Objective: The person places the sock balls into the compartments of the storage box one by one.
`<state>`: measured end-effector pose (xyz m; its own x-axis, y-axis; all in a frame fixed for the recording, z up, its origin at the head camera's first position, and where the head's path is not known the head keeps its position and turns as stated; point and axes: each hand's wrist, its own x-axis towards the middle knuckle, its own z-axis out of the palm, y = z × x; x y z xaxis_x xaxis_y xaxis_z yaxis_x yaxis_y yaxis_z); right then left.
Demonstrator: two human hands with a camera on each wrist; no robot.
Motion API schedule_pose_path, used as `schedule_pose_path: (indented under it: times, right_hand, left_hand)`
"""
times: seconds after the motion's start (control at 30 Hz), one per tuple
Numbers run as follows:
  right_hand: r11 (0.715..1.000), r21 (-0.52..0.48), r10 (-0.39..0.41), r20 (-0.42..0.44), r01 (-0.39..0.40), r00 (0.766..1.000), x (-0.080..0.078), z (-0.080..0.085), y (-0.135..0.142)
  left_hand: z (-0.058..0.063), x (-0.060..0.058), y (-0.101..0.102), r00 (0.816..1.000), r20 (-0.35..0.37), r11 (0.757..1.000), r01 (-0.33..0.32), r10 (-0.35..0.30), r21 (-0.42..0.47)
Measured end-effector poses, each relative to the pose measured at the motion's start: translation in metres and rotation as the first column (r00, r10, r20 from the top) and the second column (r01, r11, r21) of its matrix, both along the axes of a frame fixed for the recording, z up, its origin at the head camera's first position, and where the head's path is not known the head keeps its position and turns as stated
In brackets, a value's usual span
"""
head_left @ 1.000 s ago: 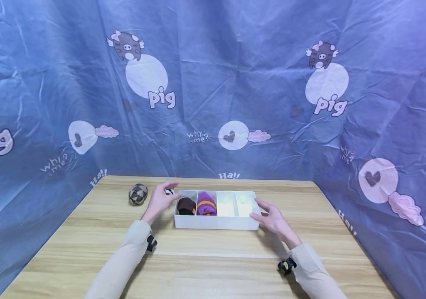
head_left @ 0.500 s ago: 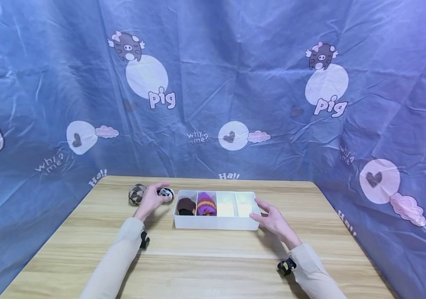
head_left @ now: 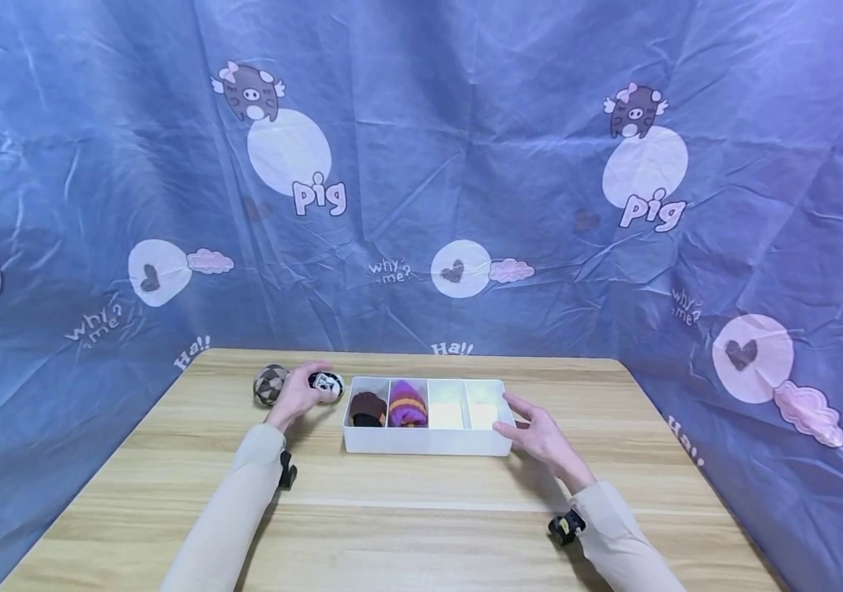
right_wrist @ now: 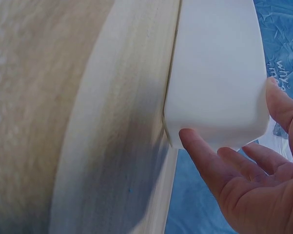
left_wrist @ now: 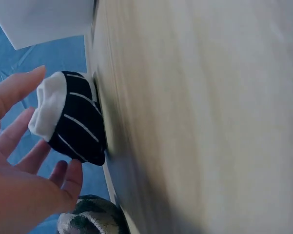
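Observation:
A white box with a row of compartments sits mid-table; its left two hold a brown sock roll and a purple-orange roll, the right two look bare. My left hand reaches over a black-and-white striped sock roll just left of the box. In the left wrist view my left hand has its thumb and fingers spread loosely about the striped roll, not clamped. My right hand rests with straight fingers against the box's right end; its thumb touches the box wall.
A grey checkered sock ball lies left of my left hand, also low in the left wrist view as the checkered ball. The wooden table is ringed by blue printed cloth at the back and sides.
My left hand moved left from the box's left end to the striped sock roll and settled over it. The right hand and the box stayed put.

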<state>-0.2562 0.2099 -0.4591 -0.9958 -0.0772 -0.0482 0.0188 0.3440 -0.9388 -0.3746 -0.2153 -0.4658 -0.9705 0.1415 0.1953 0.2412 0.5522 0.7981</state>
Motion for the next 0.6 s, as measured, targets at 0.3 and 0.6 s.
schedule_pose_path:
  times: [0.3,0.6]
  right_hand:
    - [1.000,0.013,-0.002,0.005,0.002,1.000,0.0021,0.0035,-0.0013]
    - [1.000,-0.005,-0.005,0.011,0.006,1.000,0.0001,-0.0002,-0.0003]
  left_hand:
    - [-0.0029,0.0001,0.0043,0.993,0.115,0.999,0.020,-0.025,0.044]
    - [-0.0045,-0.0009,0.0056,0.985,0.159,0.997,-0.076,0.072,0.018]
